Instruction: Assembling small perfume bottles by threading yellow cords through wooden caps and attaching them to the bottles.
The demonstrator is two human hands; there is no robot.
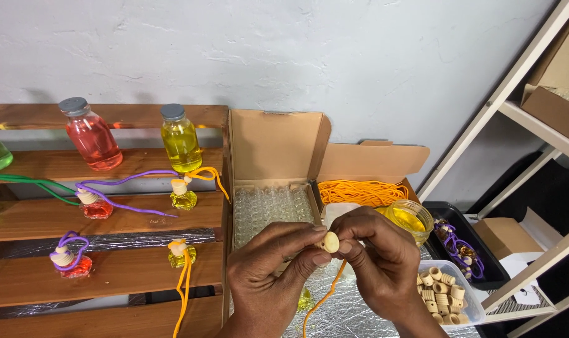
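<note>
The left hand (269, 269) and the right hand (375, 256) meet in the middle of the view, above a table covered with silver foil (353, 316). Both hands pinch with their fingertips one small round wooden cap (330, 241); the other fingers are curled, so no hand is open wide. An orange cord (322, 299) hangs down from under the cap, between the two wrists. Just behind the hands stands an open cardboard box (275, 147) full of small clear glass bottles (269, 209), and beside it a second open box holds a bundle of orange cord (363, 192). Near the right hand is a glass jar with yellow liquid (411, 219), and at the right a clear plastic tub of wooden caps (444, 294). A black tray with purple cords (460, 244) lies further right. On the left, wooden shelves (109, 219) carry a bottle of red liquid (92, 134), a bottle of yellow liquid (180, 139), and small finished bottles with purple and orange cords.
</note>
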